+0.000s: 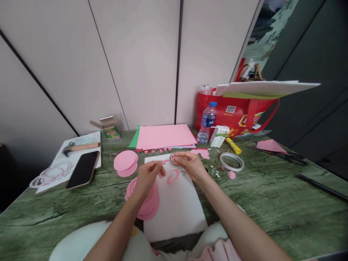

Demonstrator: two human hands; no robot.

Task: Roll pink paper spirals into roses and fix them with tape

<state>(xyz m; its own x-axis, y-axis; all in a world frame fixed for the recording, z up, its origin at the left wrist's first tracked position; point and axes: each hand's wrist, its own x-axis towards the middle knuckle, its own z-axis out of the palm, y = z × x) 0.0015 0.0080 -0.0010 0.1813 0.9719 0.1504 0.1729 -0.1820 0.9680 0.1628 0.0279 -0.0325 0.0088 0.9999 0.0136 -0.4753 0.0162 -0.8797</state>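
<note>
My left hand (148, 176) is closed in a pinch on the end of a pink paper spiral (144, 203) that trails down over the white sheet (176, 206). My right hand (189, 163) rests fingers-down on a small clear tape roll (174, 158) at the top of the white sheet, gripping its rim. A curled pink paper piece (173, 177) lies on the sheet between my hands. Two pink paper circles (125, 162) lie stacked to the left.
A stack of pink and green paper (164, 136) lies behind. A tape ring (231, 161), glue stick (233, 145), water bottle (207, 122), small box (219, 136) and red bag (236, 110) are right. Phone (83, 169), hammer (80, 147) and beads (51, 174) are left. Scissors (282, 155) lie far right.
</note>
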